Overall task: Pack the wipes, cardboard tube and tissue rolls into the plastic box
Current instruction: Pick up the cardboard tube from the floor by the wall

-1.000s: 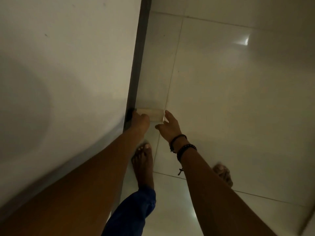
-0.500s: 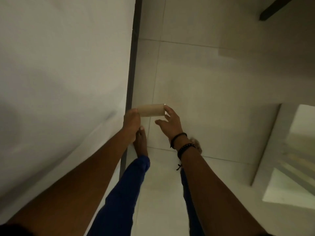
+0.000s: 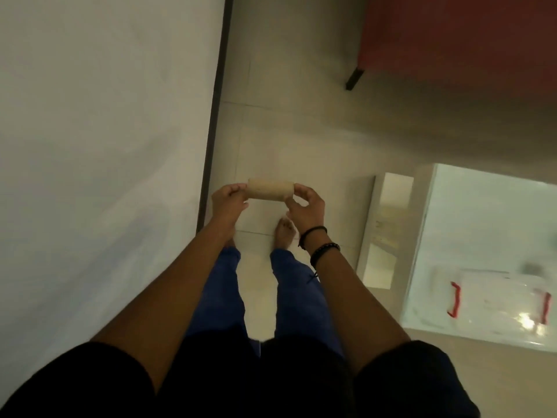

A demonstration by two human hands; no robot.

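Note:
A beige cardboard tube [image 3: 270, 190] is held level above the tiled floor, in front of my body. My left hand [image 3: 227, 200] pinches its left end and my right hand [image 3: 306, 205], with dark bracelets on the wrist, pinches its right end. At the lower right a clear plastic box [image 3: 497, 300] with red latches stands on a white table [image 3: 470, 206]. No wipes or tissue rolls are visible.
A large white surface [image 3: 99, 152] with a dark edge fills the left side. A red piece of furniture [image 3: 452, 34] with a dark leg stands at the top right. My bare feet and blue trousers are below the tube on the tiled floor [image 3: 301, 122].
Both hands have lifted the tube up from floor level beside the dark edge. The view has swung so the white table, the plastic box and the red furniture have come into sight.

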